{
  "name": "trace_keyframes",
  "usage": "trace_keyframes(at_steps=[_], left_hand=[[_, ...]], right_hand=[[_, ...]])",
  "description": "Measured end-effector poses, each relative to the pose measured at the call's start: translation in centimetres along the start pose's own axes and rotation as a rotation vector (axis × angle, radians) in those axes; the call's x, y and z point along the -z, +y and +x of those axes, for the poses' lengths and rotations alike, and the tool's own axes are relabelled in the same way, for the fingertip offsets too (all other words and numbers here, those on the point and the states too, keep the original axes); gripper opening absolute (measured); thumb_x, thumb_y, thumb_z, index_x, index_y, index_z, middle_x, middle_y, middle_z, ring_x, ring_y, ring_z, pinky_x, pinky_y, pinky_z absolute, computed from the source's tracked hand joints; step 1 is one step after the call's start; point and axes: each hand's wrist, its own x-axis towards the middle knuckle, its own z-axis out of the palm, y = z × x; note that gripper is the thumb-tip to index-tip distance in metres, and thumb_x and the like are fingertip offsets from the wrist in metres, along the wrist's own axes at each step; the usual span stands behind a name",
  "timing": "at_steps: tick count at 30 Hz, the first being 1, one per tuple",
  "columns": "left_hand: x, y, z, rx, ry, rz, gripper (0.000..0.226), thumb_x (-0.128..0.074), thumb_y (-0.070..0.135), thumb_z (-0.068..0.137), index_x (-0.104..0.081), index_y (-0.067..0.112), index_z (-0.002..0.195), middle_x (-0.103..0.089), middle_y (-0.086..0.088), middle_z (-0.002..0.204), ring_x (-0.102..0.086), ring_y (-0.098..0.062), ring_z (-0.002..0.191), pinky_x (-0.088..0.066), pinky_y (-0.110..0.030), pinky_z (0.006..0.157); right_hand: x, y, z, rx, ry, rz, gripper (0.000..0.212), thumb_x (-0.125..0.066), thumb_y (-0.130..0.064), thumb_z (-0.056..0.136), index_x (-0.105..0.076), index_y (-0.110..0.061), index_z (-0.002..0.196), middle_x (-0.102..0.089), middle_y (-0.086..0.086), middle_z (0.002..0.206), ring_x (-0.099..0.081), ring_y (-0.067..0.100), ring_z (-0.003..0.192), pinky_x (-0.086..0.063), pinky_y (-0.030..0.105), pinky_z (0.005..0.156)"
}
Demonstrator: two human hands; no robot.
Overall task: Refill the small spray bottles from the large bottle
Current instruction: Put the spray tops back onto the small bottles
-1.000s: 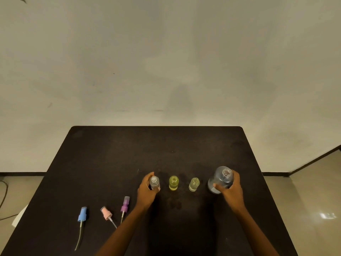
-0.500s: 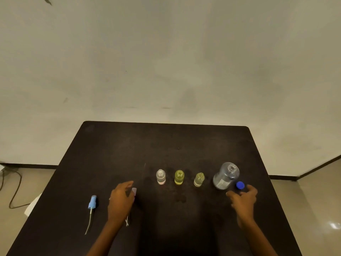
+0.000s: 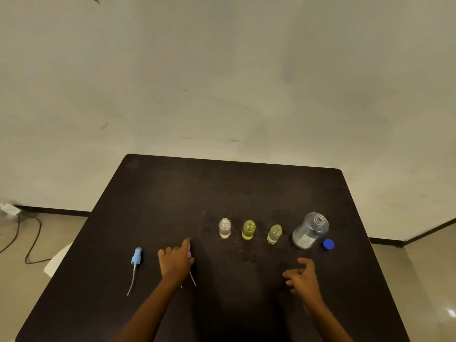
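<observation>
large bottle uncapped, upright at counter right, blue cap beside | small bottles open in row, liquid inside; pouring likely done, sprayers unfitted | left hand over purple sprayer, grip unclear | right hand grip loose, empty

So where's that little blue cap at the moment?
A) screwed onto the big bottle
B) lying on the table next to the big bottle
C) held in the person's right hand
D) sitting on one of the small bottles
B: the blue cap lies on the table just right of the large bottle, whose neck stands open, and the right hand holds nothing.
</observation>
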Motion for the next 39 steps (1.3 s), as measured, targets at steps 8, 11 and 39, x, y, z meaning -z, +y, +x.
trace_keyframes(at_steps=[8,11,39], left_hand=[[0.3,0.2,-0.4,-0.107,0.046,-0.408,0.033,-0.054,0.035,0.088,-0.042,0.026,0.117,-0.063,0.005,0.092,-0.059,-0.015,0.095,-0.033,-0.040,0.102],[1.1,1.0,-1.4,-0.162,0.089,-0.559,0.047,-0.060,0.034,0.085,-0.040,0.026,0.126,-0.062,0.005,0.095,-0.057,-0.013,0.097,-0.034,-0.036,0.101],[5.2,16.0,-5.5,-0.573,-0.199,-0.938,0.072,-0.077,0.022,0.070,-0.029,0.034,0.123,-0.063,0.003,0.091,-0.062,-0.006,0.086,-0.052,-0.025,0.083]], right_hand=[[-0.2,0.0,-0.9,0.035,-0.068,-0.041,0.040,-0.059,0.000,0.083,-0.042,-0.010,0.118,-0.059,0.013,0.092,-0.058,0.023,0.079,-0.044,0.027,0.060],[-0.4,-0.6,-1.5,0.075,-0.125,-0.081,0.025,-0.056,0.000,0.085,-0.051,-0.007,0.109,-0.061,0.013,0.091,-0.058,0.019,0.075,-0.044,0.024,0.059],[1.4,-4.3,-2.6,0.506,-0.082,0.069,0.038,-0.068,0.001,0.077,-0.061,-0.032,0.095,-0.068,-0.005,0.090,-0.066,0.009,0.085,-0.055,0.024,0.071]])
